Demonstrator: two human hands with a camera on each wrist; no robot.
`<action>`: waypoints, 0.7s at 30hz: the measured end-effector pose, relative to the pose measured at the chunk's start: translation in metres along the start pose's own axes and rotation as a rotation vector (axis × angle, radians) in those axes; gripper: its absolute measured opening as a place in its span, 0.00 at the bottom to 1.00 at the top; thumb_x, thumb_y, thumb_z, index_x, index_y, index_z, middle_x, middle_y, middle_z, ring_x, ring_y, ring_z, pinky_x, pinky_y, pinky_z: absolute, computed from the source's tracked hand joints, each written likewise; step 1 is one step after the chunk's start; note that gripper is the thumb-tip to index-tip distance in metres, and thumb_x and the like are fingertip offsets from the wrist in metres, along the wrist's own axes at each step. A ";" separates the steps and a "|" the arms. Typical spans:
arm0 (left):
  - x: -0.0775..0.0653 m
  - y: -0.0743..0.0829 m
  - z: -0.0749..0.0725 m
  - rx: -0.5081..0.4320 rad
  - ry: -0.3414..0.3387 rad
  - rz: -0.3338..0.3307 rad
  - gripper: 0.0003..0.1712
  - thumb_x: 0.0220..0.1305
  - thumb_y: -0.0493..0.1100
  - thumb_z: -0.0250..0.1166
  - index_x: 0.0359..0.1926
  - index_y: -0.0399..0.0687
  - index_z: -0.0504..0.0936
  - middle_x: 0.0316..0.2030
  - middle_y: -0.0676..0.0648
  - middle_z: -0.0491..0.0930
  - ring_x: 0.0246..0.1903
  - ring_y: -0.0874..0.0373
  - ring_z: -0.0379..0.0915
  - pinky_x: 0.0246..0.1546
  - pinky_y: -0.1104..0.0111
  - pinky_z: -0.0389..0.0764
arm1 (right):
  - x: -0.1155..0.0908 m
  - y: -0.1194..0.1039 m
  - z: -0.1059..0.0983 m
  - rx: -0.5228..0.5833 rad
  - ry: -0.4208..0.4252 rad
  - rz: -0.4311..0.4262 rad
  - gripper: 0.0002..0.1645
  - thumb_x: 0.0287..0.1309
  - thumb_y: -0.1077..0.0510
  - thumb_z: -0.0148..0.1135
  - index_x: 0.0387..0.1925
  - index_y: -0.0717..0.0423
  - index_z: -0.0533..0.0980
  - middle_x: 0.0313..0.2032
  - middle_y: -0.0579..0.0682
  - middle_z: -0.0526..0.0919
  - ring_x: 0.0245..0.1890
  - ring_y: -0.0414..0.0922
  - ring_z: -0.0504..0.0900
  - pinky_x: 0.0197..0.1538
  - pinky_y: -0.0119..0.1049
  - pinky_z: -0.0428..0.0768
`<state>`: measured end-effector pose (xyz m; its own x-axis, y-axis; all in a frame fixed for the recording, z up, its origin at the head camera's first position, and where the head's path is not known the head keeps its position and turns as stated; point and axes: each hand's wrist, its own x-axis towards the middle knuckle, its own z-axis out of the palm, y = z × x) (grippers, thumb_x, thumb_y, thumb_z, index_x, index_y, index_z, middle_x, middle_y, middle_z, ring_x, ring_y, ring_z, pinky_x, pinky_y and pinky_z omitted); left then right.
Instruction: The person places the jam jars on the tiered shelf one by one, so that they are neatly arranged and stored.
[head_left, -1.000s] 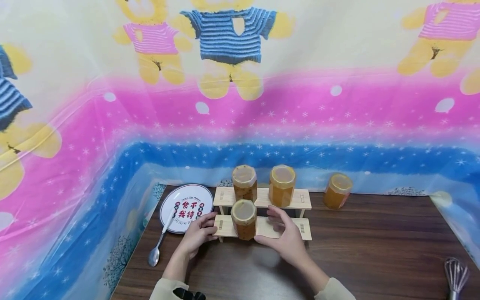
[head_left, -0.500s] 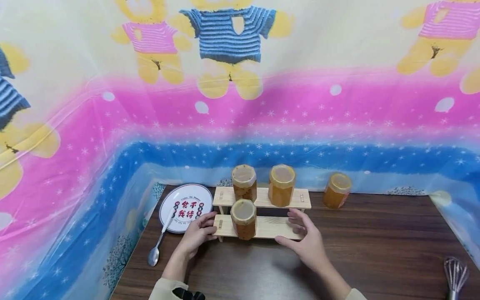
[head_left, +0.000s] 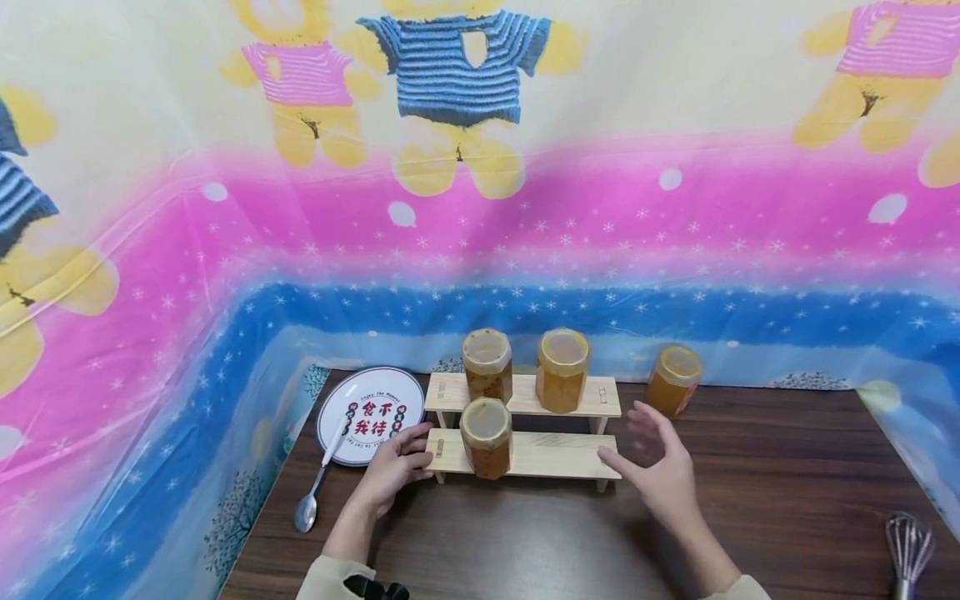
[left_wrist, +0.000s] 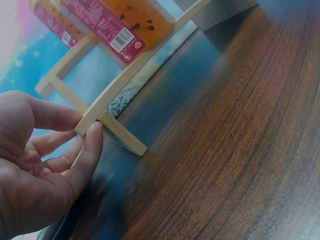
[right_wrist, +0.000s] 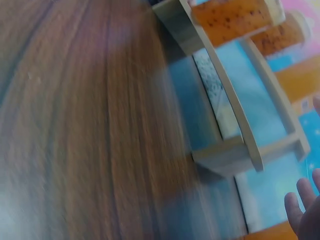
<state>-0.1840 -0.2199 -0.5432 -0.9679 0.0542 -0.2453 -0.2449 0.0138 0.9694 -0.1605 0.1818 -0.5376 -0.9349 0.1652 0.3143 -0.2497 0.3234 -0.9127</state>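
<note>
A two-step wooden display rack (head_left: 562,454) stands on the table, its lower step in front of the upper one. My left hand (head_left: 393,471) pinches the left end of the lower step; the left wrist view shows thumb and forefinger on that wooden corner (left_wrist: 90,120). On the lower step is a jar with dark seeds (head_left: 489,442); its pink label shows in the left wrist view. Behind it, the upper step bears another seeded jar (head_left: 489,375) and a plain amber jar (head_left: 562,375). Holding nothing, my right hand (head_left: 663,475) is beside the rack's right end, fingers spread.
Right of the rack, a lone amber jar (head_left: 673,382) stands on the dark wooden table (head_left: 787,467). A lettered plate (head_left: 375,392) lies at left with a spoon (head_left: 315,492) across its edge. A whisk (head_left: 909,550) is at far right. Printed cloth (head_left: 600,233) hangs behind.
My right hand has drawn away from the front jar and moved right along the lower step, past its right end. The left hand stays on the left end, and the jars stand as before.
</note>
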 end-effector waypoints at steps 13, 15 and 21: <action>0.000 0.000 -0.001 0.012 -0.005 0.000 0.34 0.66 0.28 0.62 0.73 0.33 0.69 0.54 0.34 0.79 0.42 0.51 0.81 0.42 0.62 0.87 | 0.027 0.030 -0.027 -0.076 0.225 0.041 0.46 0.53 0.57 0.81 0.72 0.52 0.71 0.61 0.55 0.79 0.59 0.51 0.76 0.54 0.28 0.77; 0.000 0.000 -0.001 0.015 -0.004 0.002 0.34 0.66 0.28 0.62 0.73 0.33 0.69 0.54 0.34 0.79 0.42 0.51 0.81 0.42 0.61 0.87 | 0.031 0.035 -0.031 -0.091 0.257 0.041 0.47 0.53 0.56 0.82 0.72 0.51 0.70 0.62 0.55 0.78 0.60 0.53 0.75 0.54 0.30 0.77; -0.001 0.000 0.000 0.015 -0.002 -0.002 0.33 0.66 0.28 0.62 0.72 0.34 0.70 0.54 0.34 0.79 0.43 0.51 0.81 0.43 0.61 0.87 | 0.044 0.044 -0.042 -0.139 0.324 0.065 0.50 0.51 0.53 0.83 0.74 0.51 0.68 0.65 0.57 0.73 0.64 0.55 0.72 0.55 0.39 0.73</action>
<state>-0.1831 -0.2203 -0.5433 -0.9674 0.0557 -0.2471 -0.2458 0.0292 0.9689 -0.2020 0.2426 -0.5528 -0.8137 0.4689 0.3436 -0.1349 0.4226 -0.8962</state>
